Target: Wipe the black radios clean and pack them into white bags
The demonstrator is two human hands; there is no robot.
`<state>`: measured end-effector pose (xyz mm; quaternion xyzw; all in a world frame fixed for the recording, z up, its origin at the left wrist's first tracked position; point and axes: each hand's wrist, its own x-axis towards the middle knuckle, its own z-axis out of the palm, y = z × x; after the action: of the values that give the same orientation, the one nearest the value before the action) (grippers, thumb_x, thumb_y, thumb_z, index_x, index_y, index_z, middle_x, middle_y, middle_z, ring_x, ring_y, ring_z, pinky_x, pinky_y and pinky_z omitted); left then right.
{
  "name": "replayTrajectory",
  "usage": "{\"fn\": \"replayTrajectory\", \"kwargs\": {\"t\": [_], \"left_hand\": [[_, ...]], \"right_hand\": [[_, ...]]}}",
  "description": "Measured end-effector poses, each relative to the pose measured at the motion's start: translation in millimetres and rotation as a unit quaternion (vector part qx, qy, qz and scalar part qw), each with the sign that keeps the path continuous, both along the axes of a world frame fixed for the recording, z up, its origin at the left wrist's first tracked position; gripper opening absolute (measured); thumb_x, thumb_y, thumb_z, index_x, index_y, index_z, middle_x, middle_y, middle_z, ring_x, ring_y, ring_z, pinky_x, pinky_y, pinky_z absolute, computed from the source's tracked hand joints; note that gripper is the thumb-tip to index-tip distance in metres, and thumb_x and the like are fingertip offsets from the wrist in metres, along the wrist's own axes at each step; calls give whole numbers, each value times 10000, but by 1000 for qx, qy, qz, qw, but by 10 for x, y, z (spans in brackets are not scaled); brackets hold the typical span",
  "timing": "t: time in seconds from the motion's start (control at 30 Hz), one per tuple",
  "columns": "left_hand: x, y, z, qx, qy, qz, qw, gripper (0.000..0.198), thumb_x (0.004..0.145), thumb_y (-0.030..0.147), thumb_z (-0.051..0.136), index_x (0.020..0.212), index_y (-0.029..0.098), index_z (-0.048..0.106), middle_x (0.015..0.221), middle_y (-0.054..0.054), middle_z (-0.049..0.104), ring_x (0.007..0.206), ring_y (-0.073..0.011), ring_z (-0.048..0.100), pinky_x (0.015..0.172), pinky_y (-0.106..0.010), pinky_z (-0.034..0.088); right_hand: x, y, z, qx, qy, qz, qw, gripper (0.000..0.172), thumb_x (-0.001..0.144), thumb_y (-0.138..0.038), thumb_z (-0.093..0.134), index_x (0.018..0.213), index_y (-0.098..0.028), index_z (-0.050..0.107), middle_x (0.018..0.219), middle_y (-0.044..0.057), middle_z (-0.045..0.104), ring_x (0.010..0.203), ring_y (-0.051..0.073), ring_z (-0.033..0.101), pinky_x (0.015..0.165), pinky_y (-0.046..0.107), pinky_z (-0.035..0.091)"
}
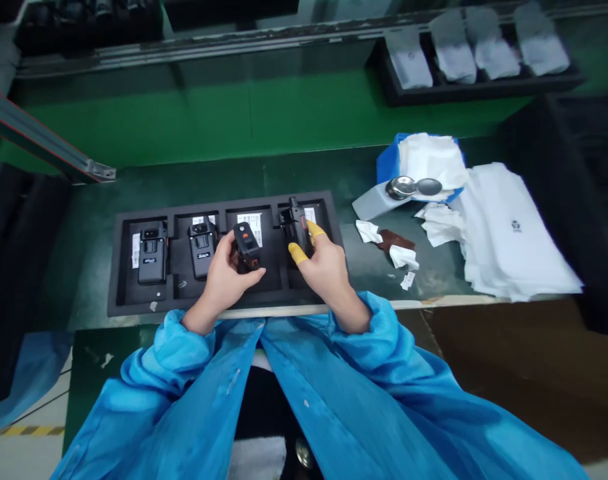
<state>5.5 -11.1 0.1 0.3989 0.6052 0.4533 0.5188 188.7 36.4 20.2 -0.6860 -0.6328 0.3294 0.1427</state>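
Observation:
My left hand (224, 277) is closed round a small black handheld device (247, 243) with an orange button, held tilted over the third compartment of a black foam tray (161, 303). At the rightmost compartment my right hand (329, 267), with yellow finger cots on its thumb and a finger, grips another black device (297, 223) that has a short stub on top. Whether that device touches the tray floor I cannot tell. Two similar devices lie face up in the left compartments: one at the far left (153, 253) and one beside my left hand (201, 247).
Right of the tray are a blue box (388, 162) with white cloths, a whitish bottle (377, 202) with a metal top, crumpled wipes (403, 257) and a stack of white bags (519, 233). Black trays (574, 193) stand at the right edge; a tray of bagged items (477, 90) sits higher up.

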Motion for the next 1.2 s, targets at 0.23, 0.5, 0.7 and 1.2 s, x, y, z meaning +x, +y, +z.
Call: {"fn": "replayTrajectory", "kwargs": {"t": [0.23, 0.5, 0.7, 1.2], "left_hand": [[-31, -73, 23, 116, 202, -40, 972, 566, 652, 121, 676, 1181, 207, 491, 1180, -79, 543, 1152, -252, 541, 990, -429, 462], [-32, -80, 80, 146, 227, -57, 961, 527, 646, 127, 676, 1140, 217, 517, 1123, -75, 568, 1094, -259, 551, 956, -413, 456], [-28, -91, 75, 133, 219, -51, 965, 515, 643, 158, 692, 1132, 224, 544, 1130, -75, 591, 1113, -269, 549, 987, -437, 438], [31, 72, 392, -172, -320, 101, 926, 598, 843, 696, 388, 1060, 193, 629, 991, -85, 715, 654, -155, 679, 530, -259, 568]], "right_hand": [[161, -457, -242, 92, 212, -75, 970, 487, 741, -406, 648, 1158, -225, 473, 1035, 77, 671, 920, 209, 679, 848, 413, 566], [174, -590, -360, 210, 184, -39, 959, 409, 786, -297, 624, 1156, -224, 466, 1084, 101, 570, 1017, 228, 616, 848, 438, 555], [192, -619, -397, 182, 154, -38, 970, 418, 788, -339, 610, 1168, -217, 485, 1074, 97, 562, 1032, 246, 582, 886, 473, 515], [7, -257, 108, -233, 572, -196, 762, 476, 780, -428, 542, 1230, -277, 499, 962, 18, 694, 877, 202, 656, 733, 404, 562]]}}
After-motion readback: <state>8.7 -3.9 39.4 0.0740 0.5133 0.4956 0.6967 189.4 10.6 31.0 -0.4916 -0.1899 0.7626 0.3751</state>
